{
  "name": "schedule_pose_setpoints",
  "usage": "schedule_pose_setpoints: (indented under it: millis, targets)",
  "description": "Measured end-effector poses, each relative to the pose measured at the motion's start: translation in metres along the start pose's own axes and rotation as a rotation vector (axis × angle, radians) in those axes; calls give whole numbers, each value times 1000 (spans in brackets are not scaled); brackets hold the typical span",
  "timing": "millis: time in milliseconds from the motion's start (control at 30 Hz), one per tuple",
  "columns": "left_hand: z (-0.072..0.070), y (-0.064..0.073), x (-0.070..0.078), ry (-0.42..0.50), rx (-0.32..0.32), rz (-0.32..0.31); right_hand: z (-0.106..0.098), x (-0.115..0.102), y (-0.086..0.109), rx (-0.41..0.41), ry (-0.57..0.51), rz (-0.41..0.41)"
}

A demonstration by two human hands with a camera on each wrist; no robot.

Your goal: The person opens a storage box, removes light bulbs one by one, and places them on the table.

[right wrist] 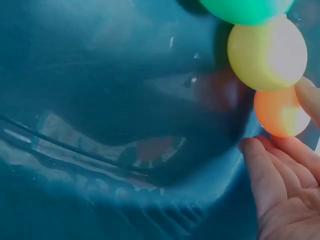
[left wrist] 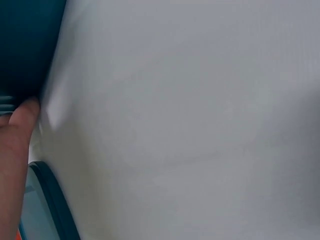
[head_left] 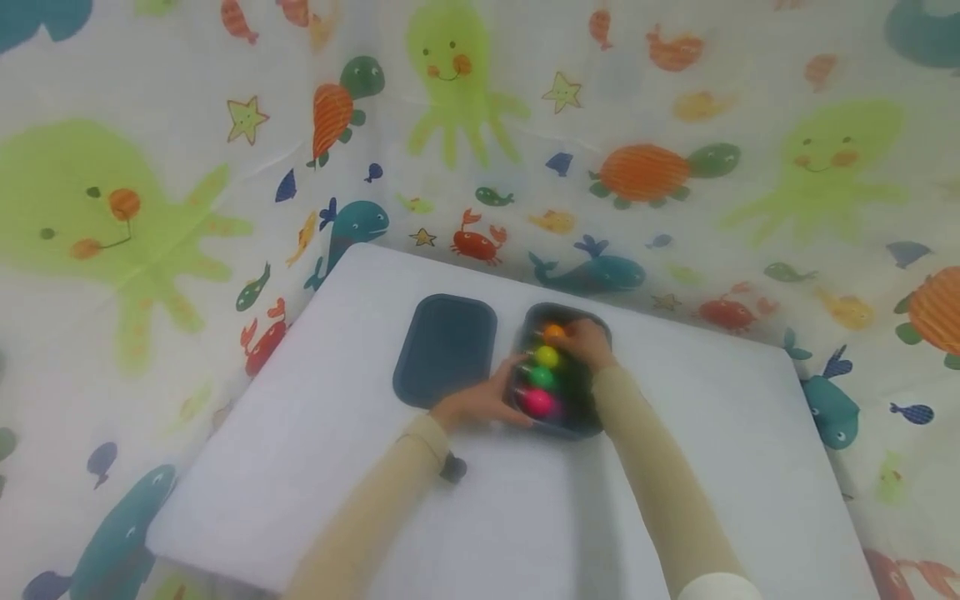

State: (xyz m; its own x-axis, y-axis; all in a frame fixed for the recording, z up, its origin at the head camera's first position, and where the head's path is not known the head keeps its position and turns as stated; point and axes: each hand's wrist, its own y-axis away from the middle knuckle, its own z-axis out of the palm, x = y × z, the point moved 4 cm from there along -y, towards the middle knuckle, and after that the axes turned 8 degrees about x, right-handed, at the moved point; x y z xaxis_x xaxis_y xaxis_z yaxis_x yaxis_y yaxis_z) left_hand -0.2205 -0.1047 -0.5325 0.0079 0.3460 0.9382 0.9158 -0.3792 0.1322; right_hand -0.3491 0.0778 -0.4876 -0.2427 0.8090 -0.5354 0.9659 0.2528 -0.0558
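Note:
A dark teal container (head_left: 570,429) stands on the white table with a row of coloured balls along its left side. My right hand (head_left: 588,342) reaches inside at the far end and pinches the orange ball (right wrist: 281,112) between thumb and fingers. Below that ball in the head view come a yellow ball (head_left: 547,357), a green ball (head_left: 542,377), a pink ball (head_left: 538,402) and a partly hidden purple ball (head_left: 556,408). My left hand (head_left: 483,402) touches the container's left side, thumb and fingers spread; the left wrist view shows its thumb against the teal wall (left wrist: 30,45).
A flat teal tray or lid (head_left: 446,346) lies just left of the container, its near edge close to my left hand. The white table (head_left: 315,433) is bordered at the back and sides by a hanging sheet (head_left: 660,75) printed with sea animals.

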Motion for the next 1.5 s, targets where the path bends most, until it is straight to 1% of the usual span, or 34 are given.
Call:
schedule_pose_setpoints:
  millis: [167,333,400,433,533,600,700,800,967,1067,1133,1233,1333,1367,1433,1500]
  targets:
    - [-4,3,1,7,18,-21,-3,0,-3,75,-99,-27]
    - [-12,1,-3,22,35,-57,-13,0,-10,97,-81,-115]
    - [-15,1,-4,12,46,-67,-19,3,-11,92,-101,-111]
    - [-16,1,-5,5,51,-74,-22,5,-11,87,-131,-91]
    - [-17,1,-6,-24,63,-81,-30,16,-7,76,-283,28]
    - [-17,1,-6,-23,63,-84,-35,26,-3,78,-388,106]
    - [-16,1,-6,-3,65,-89,-43,39,4,88,-512,159]
    - [-15,1,-6,4,66,-84,-51,51,11,109,-573,187]
    - [-11,-3,-7,3,57,-79,-71,68,26,125,-629,264]
    - [-8,-6,-7,0,50,-82,-83,85,34,151,-622,315]
    - [-6,-8,-6,-7,47,-82,-88,102,37,186,-591,351]
    - [-2,-11,-4,-18,42,-77,-89,130,42,236,-561,395]
    - [1,-13,-1,-23,39,-75,-86,153,47,264,-553,395]
    - [2,-14,0,-24,37,-74,-85,157,49,268,-563,390]
    - [4,-15,2,-19,30,-72,-84,159,57,255,-599,396]
    - [7,-17,4,-16,22,-72,-85,157,65,229,-680,423]
